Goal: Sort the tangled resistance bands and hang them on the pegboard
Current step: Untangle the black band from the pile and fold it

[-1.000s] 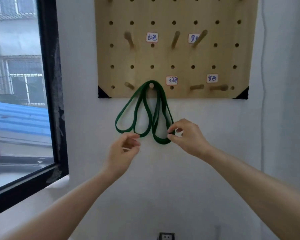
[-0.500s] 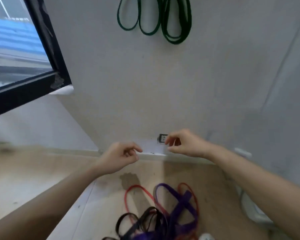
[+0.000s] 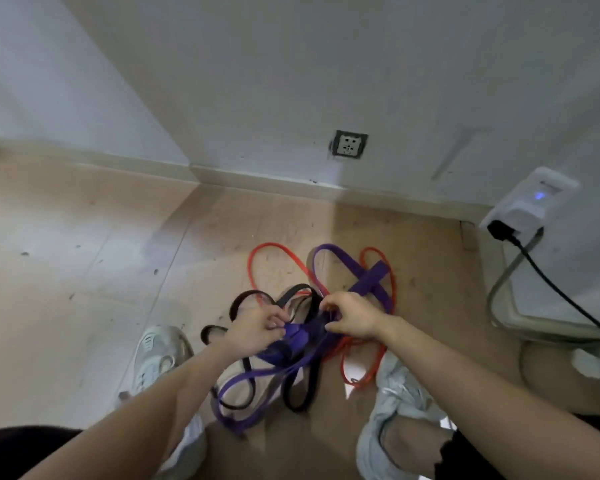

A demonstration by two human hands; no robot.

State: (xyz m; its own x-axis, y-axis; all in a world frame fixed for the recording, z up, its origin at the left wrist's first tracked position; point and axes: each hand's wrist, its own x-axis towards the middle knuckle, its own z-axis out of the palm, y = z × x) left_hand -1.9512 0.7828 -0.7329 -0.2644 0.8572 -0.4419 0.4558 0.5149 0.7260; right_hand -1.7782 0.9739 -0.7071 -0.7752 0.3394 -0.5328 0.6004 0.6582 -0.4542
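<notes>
A tangle of resistance bands lies on the floor between my shoes: purple bands point(image 3: 355, 271), red bands point(image 3: 267, 249) and black bands point(image 3: 246, 297) looped through each other. My left hand point(image 3: 255, 329) grips a wide purple band at the middle of the pile. My right hand point(image 3: 352, 315) has its fingers curled into the same knot of purple and black bands just to the right. The pegboard and the green bands are out of view.
My two pale shoes point(image 3: 160, 355) flank the pile. A wall socket point(image 3: 349, 145) sits low on the wall ahead. At the right stand a white device with a blue light point(image 3: 530, 202), a black cable point(image 3: 561, 296) and a grey tube frame point(image 3: 496, 299).
My view has dropped from the pegboard with the hung green bands to the floor. Both hands have come down from the wall and taken hold of the tangled bands.
</notes>
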